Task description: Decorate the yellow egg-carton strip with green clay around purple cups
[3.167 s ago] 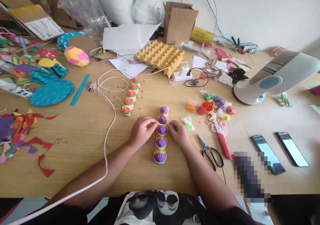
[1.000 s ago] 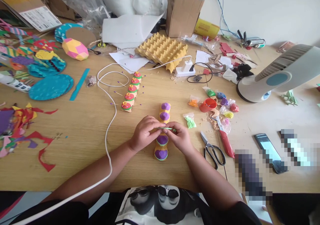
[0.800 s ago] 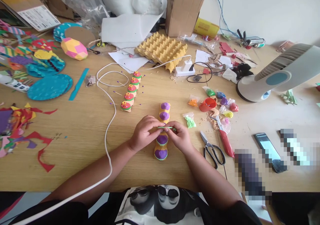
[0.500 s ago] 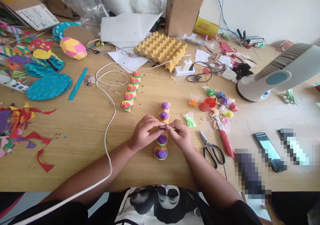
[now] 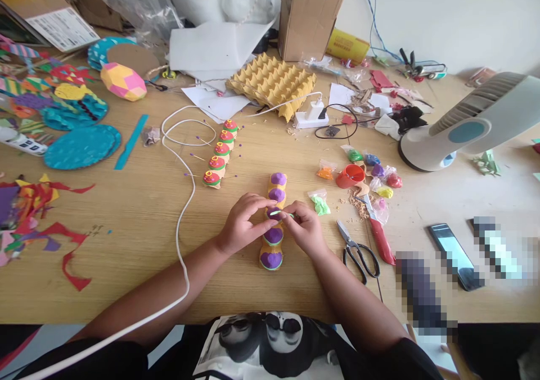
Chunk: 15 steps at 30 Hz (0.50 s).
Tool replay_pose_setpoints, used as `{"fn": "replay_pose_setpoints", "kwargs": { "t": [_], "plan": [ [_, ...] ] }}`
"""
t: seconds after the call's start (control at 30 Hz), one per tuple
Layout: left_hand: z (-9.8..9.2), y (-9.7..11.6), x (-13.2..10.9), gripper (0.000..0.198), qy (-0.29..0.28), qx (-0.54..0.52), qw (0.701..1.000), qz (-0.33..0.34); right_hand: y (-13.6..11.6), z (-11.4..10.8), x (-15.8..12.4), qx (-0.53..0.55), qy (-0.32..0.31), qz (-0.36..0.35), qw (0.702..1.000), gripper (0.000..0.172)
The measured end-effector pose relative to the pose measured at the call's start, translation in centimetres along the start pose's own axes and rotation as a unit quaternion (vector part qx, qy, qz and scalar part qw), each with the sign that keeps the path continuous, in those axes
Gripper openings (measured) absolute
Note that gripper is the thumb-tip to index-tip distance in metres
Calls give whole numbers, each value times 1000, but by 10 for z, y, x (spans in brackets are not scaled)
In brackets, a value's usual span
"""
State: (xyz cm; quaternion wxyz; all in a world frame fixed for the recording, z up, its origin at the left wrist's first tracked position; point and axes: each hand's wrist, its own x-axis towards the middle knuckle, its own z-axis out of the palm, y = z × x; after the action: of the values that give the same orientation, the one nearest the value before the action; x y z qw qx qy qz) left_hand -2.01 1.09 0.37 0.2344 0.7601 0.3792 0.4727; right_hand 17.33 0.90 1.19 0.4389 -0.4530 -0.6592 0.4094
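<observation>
A strip of egg carton (image 5: 277,248) with purple clay caps on its yellow bumps lies lengthwise before me. Light green clay edges the two nearest caps. My right hand (image 5: 304,227) pinches a thin light green clay strip (image 5: 275,213) between thumb and forefinger, over the middle cap. On the other side, my left hand (image 5: 244,222) has its thumb and forefinger apart beside that same cap; whether they touch it I cannot tell. A finished-looking carton strip (image 5: 220,154) with red and green caps and pins in its sides lies farther off to the left.
A bag of light green clay (image 5: 320,204) lies right of my hands, near scissors (image 5: 358,250), a red-handled knife (image 5: 382,239) and a red cup (image 5: 351,176). A white cable (image 5: 181,217) crosses my left forearm. An egg tray (image 5: 274,82) and a fan (image 5: 455,121) stand farther back.
The light green clay strip now shows more plainly, its end raised between my hands. My left thumb and forefinger have parted from it slightly. The carton strip has not moved.
</observation>
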Motion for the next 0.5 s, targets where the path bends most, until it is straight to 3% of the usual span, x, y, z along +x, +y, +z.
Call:
{"fn": "replay_pose_setpoints", "kwargs": {
  "t": [0.17,0.3,0.5],
  "plan": [
    [2,-1,-3,42,-11,-26,999,-14,3,1,0,23,-17,-38,999,24],
    [3,-2,-5,58,2,-51,998,-42,6,1,0,14,-39,-39,998,25],
    [2,0,1,16,-8,-76,997,-20,1,-5,2,10,-78,-17,997,38]
  ]
}}
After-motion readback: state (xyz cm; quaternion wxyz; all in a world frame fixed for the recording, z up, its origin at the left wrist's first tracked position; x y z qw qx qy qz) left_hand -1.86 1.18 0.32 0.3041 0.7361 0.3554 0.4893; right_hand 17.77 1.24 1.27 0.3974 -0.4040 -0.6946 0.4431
